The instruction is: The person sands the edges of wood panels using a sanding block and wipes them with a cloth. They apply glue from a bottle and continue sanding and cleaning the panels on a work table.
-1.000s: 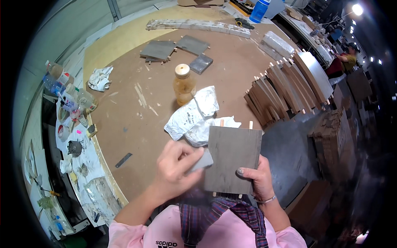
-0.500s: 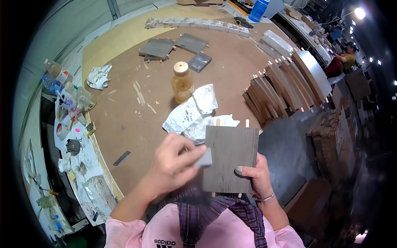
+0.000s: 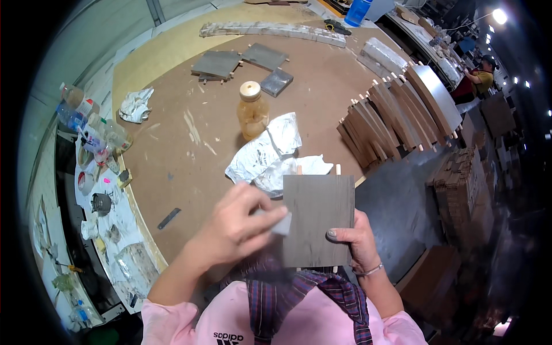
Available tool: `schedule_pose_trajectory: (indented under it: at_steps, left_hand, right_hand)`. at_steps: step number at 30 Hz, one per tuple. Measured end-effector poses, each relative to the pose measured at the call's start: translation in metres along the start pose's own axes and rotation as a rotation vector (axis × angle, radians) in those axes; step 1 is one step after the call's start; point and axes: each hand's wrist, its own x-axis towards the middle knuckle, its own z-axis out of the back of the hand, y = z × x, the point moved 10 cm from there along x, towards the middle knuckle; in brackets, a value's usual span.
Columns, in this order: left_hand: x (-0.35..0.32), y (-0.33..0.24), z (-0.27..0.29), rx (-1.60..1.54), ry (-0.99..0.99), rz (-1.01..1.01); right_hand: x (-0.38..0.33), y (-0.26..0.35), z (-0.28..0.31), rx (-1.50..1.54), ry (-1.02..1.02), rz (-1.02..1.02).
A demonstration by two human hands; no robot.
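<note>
My right hand point(image 3: 357, 238) grips a flat grey-brown wooden panel point(image 3: 318, 215) by its right edge, the thumb lying on the face. Wooden dowels stick out of the panel's top and bottom ends. Pinched in my left hand point(image 3: 238, 221) is a small light-grey pad point(image 3: 282, 222), held against or close beside the panel's left edge. Motion blurs that hand, and contact is hard to judge. Beyond the panel lie crumpled white papers or cloths point(image 3: 261, 155), next to a bottle of amber liquid point(image 3: 252, 112) with a pale cap.
A row of doweled panels point(image 3: 397, 112) stands on the right. More panels point(image 3: 217, 64) and a dark grey block point(image 3: 276, 82) lie farther off. Bottles point(image 3: 95, 121) line the left side; a small dark strip point(image 3: 169, 218) rests on the brown table point(image 3: 178, 167). Another person point(image 3: 483, 77) sits far right.
The panel and my right hand have shifted slightly left. My left hand stays by the panel's left edge, with the pad a little lower.
</note>
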Motion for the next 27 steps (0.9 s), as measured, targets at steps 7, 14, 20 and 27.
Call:
schedule_pose_trajectory:
  at_steps: [7, 14, 20, 27]
  left_hand:
    - [0.002, -0.004, -0.001, 0.009, -0.003, 0.008]
    - [-0.002, 0.001, 0.001, 0.037, -0.041, 0.047]
    - [-0.005, -0.003, -0.006, 0.070, -0.068, 0.022]
    - [-0.012, 0.008, 0.002, 0.054, -0.218, 0.090]
  right_hand:
    - [0.001, 0.001, -0.002, 0.015, 0.033, -0.014]
    - [0.001, -0.006, -0.008, 0.040, 0.028, -0.061]
    - [0.002, -0.006, 0.001, 0.033, -0.006, -0.028]
    - [-0.001, 0.003, -0.003, -0.035, -0.045, 0.055]
